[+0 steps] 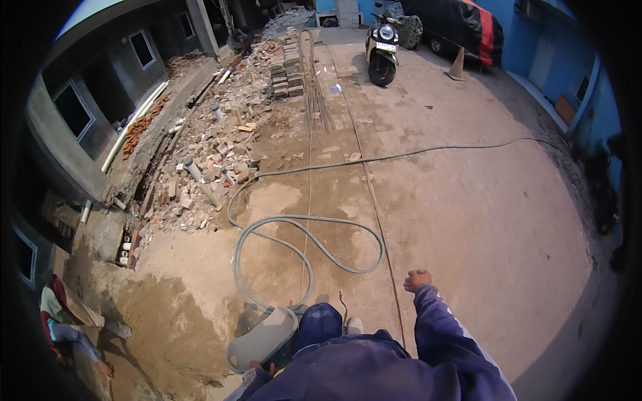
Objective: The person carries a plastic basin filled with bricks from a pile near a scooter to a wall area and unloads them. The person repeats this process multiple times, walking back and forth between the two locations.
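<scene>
A grey bucket (262, 339) hangs low at my left side, tilted so that its pale inside shows. My left hand (262, 367) grips its near rim, with the fingers partly hidden by the sleeve and the bucket. Out to the right, my right hand (417, 280) is held in front of the body with curled fingers, and nothing shows in it. A grey-green hose (294, 219) lies in loops on the ground just ahead of my feet, close to the bucket.
Broken bricks and rubble (207, 160) with upright pipes lie to the left. Stacked blocks (286, 73) and thin metal rods (313, 87) stand farther ahead. A scooter (382, 57), an orange cone (457, 65) and a covered car (461, 27) are at the back. Another person (67, 314) is at left.
</scene>
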`<state>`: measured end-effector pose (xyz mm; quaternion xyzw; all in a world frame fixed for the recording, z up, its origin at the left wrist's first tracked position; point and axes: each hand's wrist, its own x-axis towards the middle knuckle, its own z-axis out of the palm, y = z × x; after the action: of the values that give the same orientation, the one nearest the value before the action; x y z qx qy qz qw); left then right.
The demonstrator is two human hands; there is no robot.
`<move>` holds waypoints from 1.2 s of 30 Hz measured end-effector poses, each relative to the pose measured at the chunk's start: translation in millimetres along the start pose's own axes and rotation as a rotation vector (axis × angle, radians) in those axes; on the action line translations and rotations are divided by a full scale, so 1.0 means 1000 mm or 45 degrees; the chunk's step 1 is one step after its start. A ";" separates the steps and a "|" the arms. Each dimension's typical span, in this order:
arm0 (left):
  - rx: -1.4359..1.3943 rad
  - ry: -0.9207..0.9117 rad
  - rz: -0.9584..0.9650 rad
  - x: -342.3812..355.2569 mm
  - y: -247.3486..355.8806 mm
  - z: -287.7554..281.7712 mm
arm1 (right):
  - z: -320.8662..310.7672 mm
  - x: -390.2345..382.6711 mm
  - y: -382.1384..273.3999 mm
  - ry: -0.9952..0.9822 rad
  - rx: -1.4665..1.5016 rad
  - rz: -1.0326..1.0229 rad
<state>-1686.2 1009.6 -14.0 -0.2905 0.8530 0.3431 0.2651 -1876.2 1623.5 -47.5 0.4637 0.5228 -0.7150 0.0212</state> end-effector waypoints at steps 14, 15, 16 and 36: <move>0.243 0.073 0.130 0.292 0.282 -0.064 | 0.206 0.239 -0.124 -0.302 -0.439 0.581; 0.243 0.091 0.157 0.313 0.307 -0.074 | 0.202 0.247 -0.128 -0.510 -0.964 0.356; 0.239 0.109 0.192 0.335 0.334 -0.084 | 0.200 0.249 -0.132 -0.620 -1.486 0.151; 0.323 0.228 0.087 0.723 0.715 -0.238 | 0.595 0.647 -0.461 -0.760 -2.283 -0.449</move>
<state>-2730.1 1032.7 -28.5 -0.2549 0.9191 0.2142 0.2106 -2863.6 1669.9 -141.6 -0.0114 0.9104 -0.1309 0.3923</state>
